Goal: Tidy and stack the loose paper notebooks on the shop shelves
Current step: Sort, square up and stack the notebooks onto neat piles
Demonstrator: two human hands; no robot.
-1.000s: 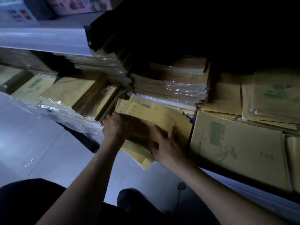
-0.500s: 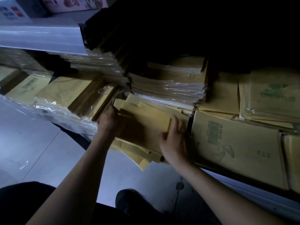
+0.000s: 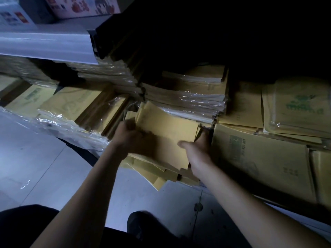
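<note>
Hands bracket the loose notebooks (image 3: 166,129), left hand (image 3: 133,138) curled on their left edge, right hand (image 3: 197,151) pinching the right edge thumb-on-top, the untidy pile's long axis running away toward the wrapped bundle (image 3: 186,101) just beyond.

Item: loose notebooks (image 3: 161,169), one pile, plain yellow-brown paper covers. I count several, fanned unevenly, corners stepping out to the near left. The pile lies flat on the lower shelf (image 3: 311,230) and overhangs its front edge. The top notebook (image 3: 166,133) lies skewed, its long side running away from me, its cover blank as far as I can see. The left hand (image 3: 132,138) grips the pile's left edge and the right hand (image 3: 197,149) its right edge, thumb on top.
</note>
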